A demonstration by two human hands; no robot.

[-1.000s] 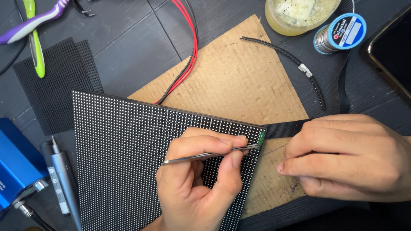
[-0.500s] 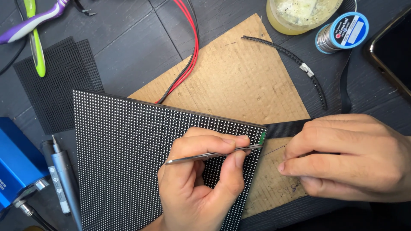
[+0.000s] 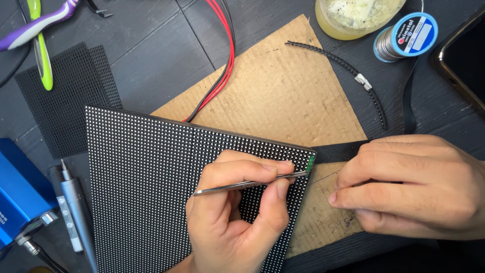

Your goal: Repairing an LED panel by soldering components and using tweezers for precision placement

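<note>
Here, in the head view, the left hand is pinching a pair of slim metal tweezers between thumb and 2 fingers, closed narrow around the shaft. The tweezers' long axis is running nearly level, rising slightly from the blunt end beside the knuckles toward the tips, which are pointing away from the palm to the hand's right. Those tips are meeting the small green exposed patch at the right corner of the LED panel, so the worked spot is lying just beyond the fingertips, along the same line as the tool. The left hand is resting on the panel's dotted face.

The right hand is sitting flat, fingers curled together and pressed down, on a black ribbed strip that is running from under its fingers leftward to the panel's corner. Whether it is gripping anything beneath, I cannot tell. The green patch is lying between the 2 hands, nearer to the left hand's tool than to the right fingertips.

Under both, a cardboard sheet is spreading away from the hands; a red and black cable is crossing it further off.
</note>
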